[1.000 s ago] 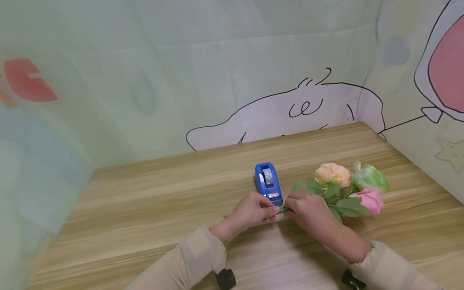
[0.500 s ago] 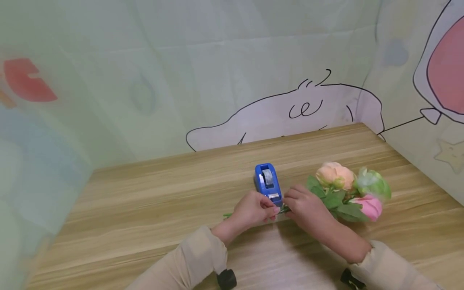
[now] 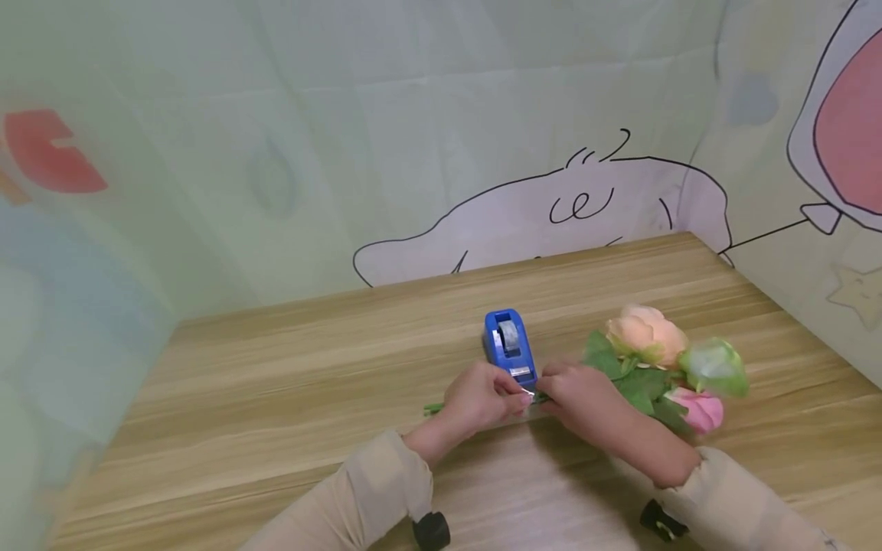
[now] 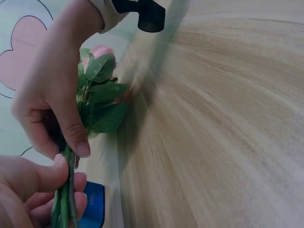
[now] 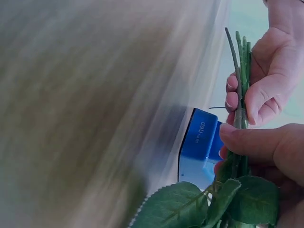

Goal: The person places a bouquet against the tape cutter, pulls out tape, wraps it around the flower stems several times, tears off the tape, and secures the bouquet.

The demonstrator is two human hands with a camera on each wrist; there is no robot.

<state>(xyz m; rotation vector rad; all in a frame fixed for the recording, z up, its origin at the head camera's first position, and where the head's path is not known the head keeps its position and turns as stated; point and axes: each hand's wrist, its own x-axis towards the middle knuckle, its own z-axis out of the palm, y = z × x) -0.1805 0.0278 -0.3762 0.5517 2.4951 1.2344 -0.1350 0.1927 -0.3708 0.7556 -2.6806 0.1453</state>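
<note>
A bunch of flowers lies sideways in both hands, with a peach bloom [image 3: 644, 337], a green-and-white bloom [image 3: 718, 367] and a pink bloom [image 3: 701, 410] pointing right. My left hand [image 3: 478, 396] pinches the green stems [image 5: 243, 66] between thumb and fingers, their cut ends sticking out past it. Closer to the leaves [image 5: 173, 206], my right hand [image 3: 586, 396] grips the same stems, its fingertips near the left thumb. A shiny clear band shows around the stems between the hands in the right wrist view. Just behind the fingertips stands a blue tape dispenser [image 3: 508, 348].
The wooden table [image 3: 289, 383] extends left and behind the hands. A printed cloth backdrop [image 3: 413, 153] rises at its back and sides. A black device [image 3: 431, 529] hangs at the left wrist, another [image 3: 663, 520] at the right.
The blooms have turned about the stems: the green-and-white one has dropped lower and the peach one shifted right. More stem ends show past the left wrist. The dispenser has stayed in place.
</note>
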